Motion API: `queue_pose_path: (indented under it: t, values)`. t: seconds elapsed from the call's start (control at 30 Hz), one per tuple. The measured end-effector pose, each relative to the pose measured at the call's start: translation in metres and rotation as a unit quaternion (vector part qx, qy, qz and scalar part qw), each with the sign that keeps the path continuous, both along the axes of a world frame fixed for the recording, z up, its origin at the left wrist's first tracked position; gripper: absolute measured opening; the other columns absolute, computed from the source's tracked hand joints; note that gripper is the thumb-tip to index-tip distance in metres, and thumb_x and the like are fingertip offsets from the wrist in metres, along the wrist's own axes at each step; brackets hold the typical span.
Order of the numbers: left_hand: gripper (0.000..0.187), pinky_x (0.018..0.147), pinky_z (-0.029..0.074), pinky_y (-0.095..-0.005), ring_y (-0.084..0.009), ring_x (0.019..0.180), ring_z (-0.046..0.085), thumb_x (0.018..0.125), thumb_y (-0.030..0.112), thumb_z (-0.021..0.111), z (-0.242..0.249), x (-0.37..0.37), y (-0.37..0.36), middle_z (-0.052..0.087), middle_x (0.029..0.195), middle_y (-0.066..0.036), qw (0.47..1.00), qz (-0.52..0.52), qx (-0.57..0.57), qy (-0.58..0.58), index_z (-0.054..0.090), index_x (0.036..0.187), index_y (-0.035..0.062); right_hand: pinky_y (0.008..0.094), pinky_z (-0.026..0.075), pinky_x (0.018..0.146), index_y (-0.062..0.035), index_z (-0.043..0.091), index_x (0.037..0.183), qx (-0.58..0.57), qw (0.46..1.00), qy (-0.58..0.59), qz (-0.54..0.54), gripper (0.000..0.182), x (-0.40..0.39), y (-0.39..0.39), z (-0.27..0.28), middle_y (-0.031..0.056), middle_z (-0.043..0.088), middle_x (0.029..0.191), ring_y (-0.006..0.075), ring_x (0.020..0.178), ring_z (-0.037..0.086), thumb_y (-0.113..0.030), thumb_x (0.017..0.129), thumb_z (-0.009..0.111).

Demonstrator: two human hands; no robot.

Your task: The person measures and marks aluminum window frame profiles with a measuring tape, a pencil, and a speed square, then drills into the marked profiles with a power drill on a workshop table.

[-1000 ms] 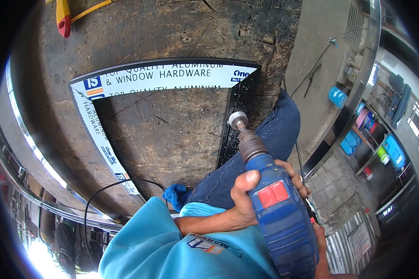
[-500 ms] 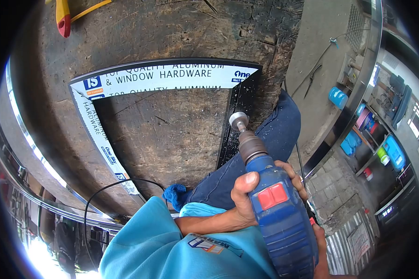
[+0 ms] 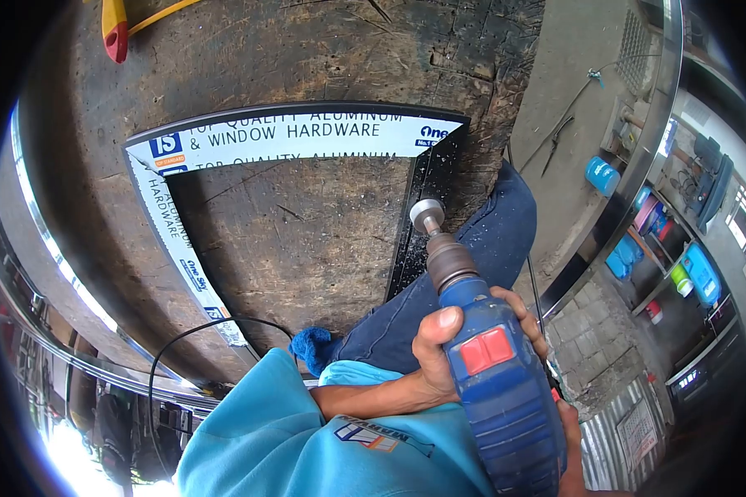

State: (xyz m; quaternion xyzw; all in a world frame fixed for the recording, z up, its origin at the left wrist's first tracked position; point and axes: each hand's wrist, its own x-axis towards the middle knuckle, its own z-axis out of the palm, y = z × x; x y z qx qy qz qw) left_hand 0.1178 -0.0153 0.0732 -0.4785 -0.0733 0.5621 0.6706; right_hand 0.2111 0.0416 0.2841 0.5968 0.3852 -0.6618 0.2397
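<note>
A blue power drill (image 3: 506, 389) with a red switch is held in both hands. My left hand (image 3: 439, 344) is wrapped round its front body, the thumb on top and fingertips showing on the far side. At the drill's rear, my right hand (image 3: 570, 439) grips the handle, mostly hidden behind the body. The round hole-saw bit (image 3: 427, 214) in the chuck meets the black right side (image 3: 423, 186) of a metal frame, with pale chips around it. White printed film (image 3: 307, 137) covers the frame's top and left sides.
The frame lies on a scarred wooden table (image 3: 307, 58). A yellow and red tool (image 3: 116, 33) is at the upper left. A black cable (image 3: 162, 356) loops near a blue cloth (image 3: 311, 348). My jeans-clad leg (image 3: 472, 240) is beside the frame. Shelves with containers stand at right.
The view has shifted very slightly. Both hands keep their hold on the drill, and the bit stays at the same part of the frame.
</note>
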Motion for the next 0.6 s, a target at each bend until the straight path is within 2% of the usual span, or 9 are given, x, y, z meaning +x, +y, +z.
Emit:
queue_pose_path:
  t: [0.17,0.23,0.27,0.3,0.33,0.37,0.6]
  values:
    - [0.075,0.091,0.046,-0.0539,-0.0441,0.102,0.058,0.075,0.055,0.057,0.002,-0.001,0.003,0.058,0.104,-0.025,1.0,0.004,0.001,-0.005,0.047,0.117,-0.0061,0.0379,0.048,0.089,0.0024,0.0,0.147,0.014,1.0,0.002,0.012,0.104,0.006,-0.008,0.002,0.0264,0.046,0.132,0.0347,0.109,0.057,-0.02,0.079,0.074]
    - [0.066,0.083,0.05,-0.0484,-0.0353,0.09,0.061,0.069,0.053,0.06,0.006,-0.008,0.007,0.058,0.096,-0.018,0.994,-0.1,-0.03,0.02,0.051,0.11,0.0019,0.0383,0.047,0.091,0.002,0.0,0.147,0.027,0.999,0.013,0.014,0.103,0.004,-0.004,0.001,0.0273,0.045,0.133,0.0353,0.109,0.057,-0.02,0.079,0.074]
    - [0.066,0.083,0.05,-0.0484,-0.0353,0.09,0.061,0.069,0.053,0.06,0.004,-0.006,0.005,0.058,0.096,-0.018,0.995,-0.098,-0.029,0.021,0.051,0.11,0.0019,0.0387,0.046,0.092,0.0016,0.0,0.147,0.041,0.999,0.025,0.016,0.103,0.003,-0.001,-0.001,0.0282,0.043,0.134,0.036,0.11,0.056,-0.02,0.079,0.074]
    - [0.071,0.087,0.048,-0.0513,-0.0395,0.096,0.06,0.071,0.054,0.058,0.002,-0.002,0.002,0.058,0.1,-0.021,0.999,-0.049,-0.015,0.009,0.049,0.114,-0.002,0.0387,0.046,0.092,0.0016,0.0,0.147,0.041,0.999,0.025,0.017,0.103,-0.002,0.004,-0.001,0.0282,0.043,0.134,0.036,0.11,0.056,-0.02,0.079,0.074]
    - [0.076,0.09,0.046,-0.0542,-0.0436,0.101,0.059,0.074,0.056,0.056,0.0,0.001,0.001,0.058,0.103,-0.024,1.0,0.004,0.001,-0.002,0.047,0.117,-0.006,0.0393,0.045,0.094,0.001,0.0,0.147,0.056,0.994,0.003,0.095,0.103,-0.007,0.011,-0.001,0.0284,0.042,0.136,0.0363,0.112,0.055,-0.02,0.079,0.074]
    - [0.076,0.09,0.046,-0.0542,-0.0436,0.101,0.059,0.074,0.056,0.056,0.0,0.001,0.0,0.058,0.103,-0.024,1.0,0.004,0.001,-0.002,0.047,0.117,-0.006,0.0399,0.044,0.096,0.0003,0.001,0.148,0.069,0.983,-0.02,0.17,0.103,-0.01,0.014,-0.001,0.0287,0.04,0.137,0.0365,0.114,0.054,-0.021,0.078,0.075]
    - [0.076,0.09,0.046,-0.0538,-0.0431,0.1,0.059,0.074,0.056,0.056,0.0,0.0,0.001,0.058,0.103,-0.024,1.0,-0.008,-0.002,-0.004,0.048,0.117,-0.0052,0.04,0.044,0.096,-0.0002,0.0,0.148,0.076,0.982,-0.012,0.173,0.104,-0.011,0.016,-0.002,0.0284,0.04,0.137,0.0363,0.114,0.053,-0.021,0.078,0.075]
